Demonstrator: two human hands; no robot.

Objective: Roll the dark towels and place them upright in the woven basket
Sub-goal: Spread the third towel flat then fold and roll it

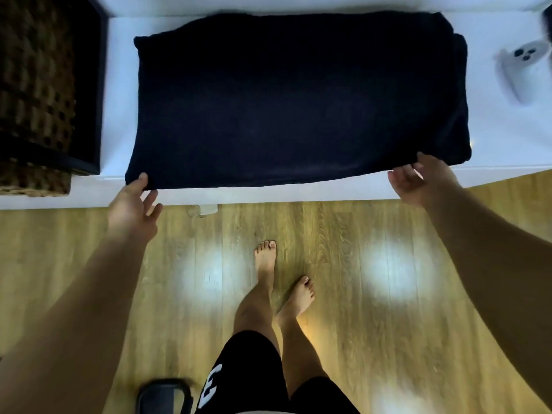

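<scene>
One dark navy towel (298, 100), folded into a broad flat rectangle, lies spread on the white surface (119, 85), with its near edge running along the front of that surface. More dark cloth shows as a second layer at its right side.

Both hands are at its near corners. The left hand (134, 204) has its thumb laid on the near left corner, while its fingers (152, 204) are straight, spread apart and clear of the cloth below the edge. The right hand (418, 180) has its thumb on the near right corner, and its fingers curl loosely in front of the surface edge without closing on the towel.

The brown woven basket (35, 85) with a dark lining stands on the surface just left of the towel, apart from it. A white handheld controller (519, 70), blurred, lies near the right end of the surface, well apart from the towel.

Below, the person's bare feet (265, 258) stand on a light wooden plank floor (74, 249), and black shorts (248, 369) with white print show. A dark object (164, 395) sits at the bottom edge.
</scene>
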